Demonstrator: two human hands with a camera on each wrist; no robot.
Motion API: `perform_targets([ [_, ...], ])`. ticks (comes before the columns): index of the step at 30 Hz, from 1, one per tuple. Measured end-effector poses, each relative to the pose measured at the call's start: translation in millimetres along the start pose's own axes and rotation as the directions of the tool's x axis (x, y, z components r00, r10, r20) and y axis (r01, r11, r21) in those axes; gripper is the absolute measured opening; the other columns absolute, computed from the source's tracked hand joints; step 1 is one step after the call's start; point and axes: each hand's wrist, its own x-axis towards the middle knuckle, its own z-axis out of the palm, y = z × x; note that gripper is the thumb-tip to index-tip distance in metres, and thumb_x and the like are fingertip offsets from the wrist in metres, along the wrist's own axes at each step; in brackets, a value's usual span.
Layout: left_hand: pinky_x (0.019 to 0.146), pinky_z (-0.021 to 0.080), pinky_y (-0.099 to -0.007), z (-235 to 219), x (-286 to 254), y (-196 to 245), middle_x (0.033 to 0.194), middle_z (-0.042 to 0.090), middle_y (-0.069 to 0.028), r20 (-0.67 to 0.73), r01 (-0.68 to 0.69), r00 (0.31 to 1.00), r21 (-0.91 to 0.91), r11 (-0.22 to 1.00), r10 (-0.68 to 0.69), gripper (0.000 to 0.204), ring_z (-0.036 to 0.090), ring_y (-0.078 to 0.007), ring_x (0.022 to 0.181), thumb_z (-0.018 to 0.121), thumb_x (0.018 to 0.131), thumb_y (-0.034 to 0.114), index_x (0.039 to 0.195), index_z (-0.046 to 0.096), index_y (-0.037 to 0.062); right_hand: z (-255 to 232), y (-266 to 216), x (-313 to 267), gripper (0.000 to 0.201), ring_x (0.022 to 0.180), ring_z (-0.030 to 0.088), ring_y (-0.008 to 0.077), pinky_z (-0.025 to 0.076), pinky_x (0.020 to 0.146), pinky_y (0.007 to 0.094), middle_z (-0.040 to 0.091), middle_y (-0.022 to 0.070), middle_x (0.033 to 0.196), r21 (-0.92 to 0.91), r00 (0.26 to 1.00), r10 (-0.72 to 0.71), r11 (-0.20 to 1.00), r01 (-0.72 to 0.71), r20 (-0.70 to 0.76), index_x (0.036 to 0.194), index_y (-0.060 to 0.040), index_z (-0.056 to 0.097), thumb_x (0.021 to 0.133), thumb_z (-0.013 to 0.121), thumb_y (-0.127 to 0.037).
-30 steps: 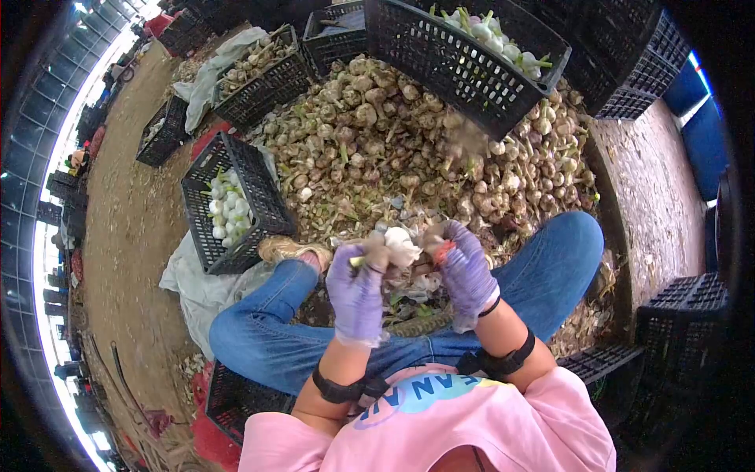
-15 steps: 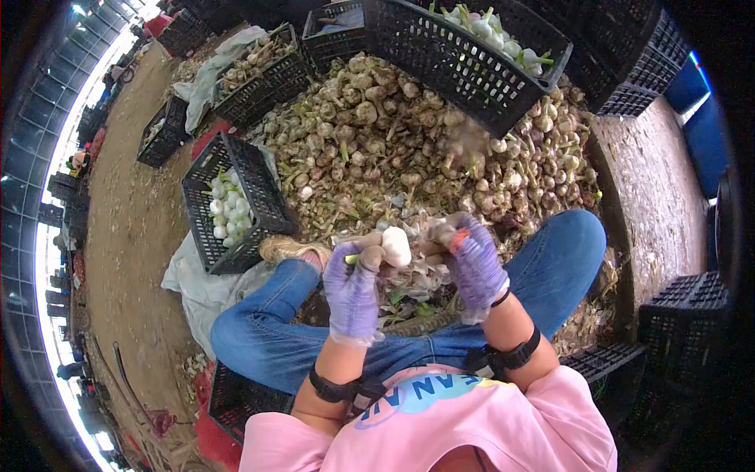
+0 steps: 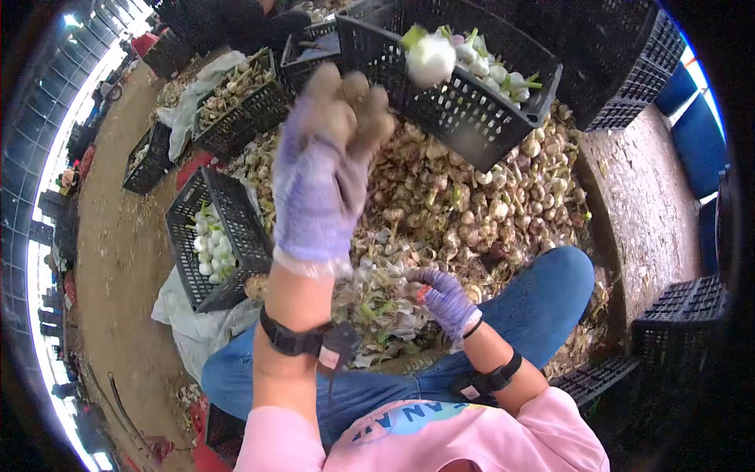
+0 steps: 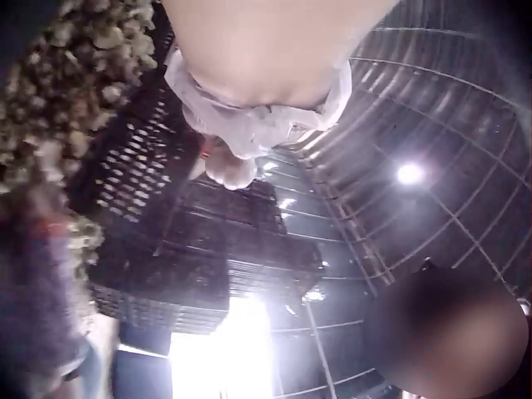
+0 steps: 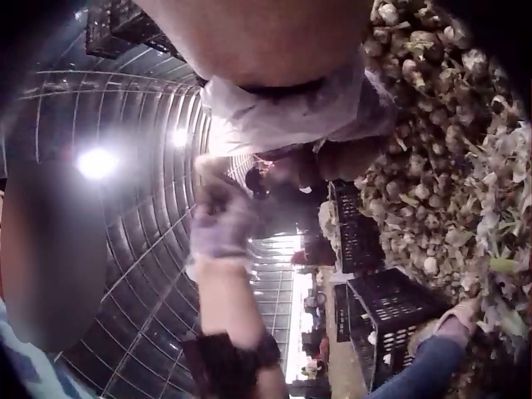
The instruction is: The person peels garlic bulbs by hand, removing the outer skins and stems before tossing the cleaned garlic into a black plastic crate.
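My gloved left hand [image 3: 326, 173] is raised high over the garlic heap, its fingers loosely bent and holding nothing. Beyond its fingertips a white garlic bulb [image 3: 431, 60] with a green stem stub is in the air, apart from the hand. Behind the bulb stands a black crate [image 3: 464, 118] with trimmed white garlic [image 3: 495, 75] in it. Low over the peelings [image 3: 377, 303], my gloved right hand [image 3: 447, 303] has bent fingers and an orange-red band [image 3: 425, 293] near the fingertips. Whether it holds anything I cannot tell.
Unpeeled garlic bulbs [image 3: 487, 200] lie heaped ahead of my crossed legs. A second black crate [image 3: 248, 244] with white bulbs stands on the left, beside a pale sack [image 3: 177, 311]. Stacked crates [image 3: 680, 318] stand on the right.
My left hand has swung up and forward from near the right hand and let go of the bulb, which is now in the air by the far crate. The right hand has dropped slightly.
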Motion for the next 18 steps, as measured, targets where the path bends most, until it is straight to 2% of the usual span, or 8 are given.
perform_targets([
  [3,0.081,0.051,-0.0301,-34.0,16.7,-14.6,0.104,0.058,-0.0110,-0.059,-0.016,0.998,0.123,0.992,0.023,0.034,0.058,-0.0212,0.095,0.058,0.084,0.012,0.115,0.050,0.0002,-11.9,17.1,12.8,0.038,0.107,0.052,0.0197,0.039,0.091,0.0294,0.058,0.0126,0.113,-0.112,0.978,-0.187,0.974,0.197,0.092,0.120,-0.0039,0.052,0.084,0.054,-0.018],
  [7,0.070,0.055,-0.0263,-129.1,-0.9,-75.4,0.102,0.059,-0.0081,-0.475,0.389,0.861,0.381,0.839,-0.183,0.034,0.061,-0.0160,0.080,0.066,0.079,0.014,0.110,0.055,0.0032,-17.8,59.8,33.3,0.037,0.103,0.053,0.0148,0.041,0.088,0.0273,0.058,0.0085,0.111,-0.279,0.964,-0.234,0.924,0.260,0.125,0.123,-0.0039,0.048,0.091,0.050,-0.024],
  [9,0.066,0.053,-0.0235,-183.0,-14.6,-117.4,0.098,0.060,-0.0063,-0.525,0.456,0.829,0.440,0.773,-0.190,0.028,0.059,-0.0123,0.079,0.063,0.081,0.010,0.108,0.057,0.0037,-19.2,67.0,40.9,0.036,0.099,0.054,0.0136,0.043,0.084,0.0260,0.059,0.0083,0.107,-0.065,0.988,-0.084,0.994,0.093,0.133,0.123,-0.0051,0.048,0.092,0.049,-0.023],
  [12,0.067,0.050,-0.0234,-207.1,-19.0,-157.7,0.098,0.060,-0.0084,-0.633,0.733,0.677,0.625,0.268,-0.375,0.034,0.057,-0.0131,0.085,0.062,0.080,0.009,0.113,0.055,0.0025,-19.9,31.6,40.1,0.033,0.086,0.056,0.0089,0.045,0.071,0.0215,0.059,0.0047,0.095,0.280,0.958,0.194,0.927,-0.250,0.213,0.122,-0.0078,0.049,0.092,0.046,-0.022],
  [14,0.076,0.048,-0.0264,-272.2,-48.1,-215.6,0.103,0.061,-0.0110,-0.477,0.584,0.777,0.789,0.189,-0.410,0.037,0.057,-0.0166,0.089,0.062,0.079,0.011,0.115,0.054,0.0028,-26.5,37.1,48.7,0.033,0.077,0.053,0.0076,0.043,0.067,0.0204,0.056,0.0015,0.090,-0.024,0.989,0.135,0.991,-0.134,0.062,0.120,-0.0065,0.050,0.092,0.045,-0.022],
  [15,0.086,0.045,-0.0302,-293.5,-52.9,-243.0,0.109,0.059,-0.0147,-0.511,0.692,0.662,0.697,0.188,-0.548,0.044,0.057,-0.0231,0.097,0.064,0.076,0.014,0.117,0.052,0.0033,-28.2,45.8,50.6,0.036,0.073,0.048,0.0061,0.042,0.064,0.0197,0.055,0.0005,0.090,0.040,0.995,0.090,0.995,-0.091,0.042,0.120,-0.0039,0.050,0.092,0.047,-0.027],
  [16,0.091,0.042,-0.0314,-297.1,-57.1,-262.1,0.126,0.047,-0.0137,-0.495,0.564,0.718,0.826,-0.008,-0.489,0.053,0.052,-0.0228,0.104,0.068,0.077,0.017,0.123,0.046,0.0018,-30.7,47.5,52.8,0.036,0.073,0.048,0.0061,0.042,0.064,0.0197,0.055,0.0005,0.090,0.043,0.993,0.109,0.993,-0.110,0.034,0.120,-0.0039,0.050,0.092,0.047,-0.027],
  [18,0.091,0.042,-0.0323,-291.6,-60.2,-288.6,0.126,0.047,-0.0166,-0.579,0.524,0.675,0.813,-0.255,-0.458,0.057,0.052,-0.0259,0.106,0.071,0.072,0.015,0.122,0.046,0.0016,-32.6,47.2,55.2,0.040,0.073,0.049,0.0059,0.042,0.065,0.0199,0.055,0.0009,0.091,0.051,0.999,0.028,0.998,-0.026,-0.030,0.119,-0.0010,0.049,0.091,0.049,-0.029],
])
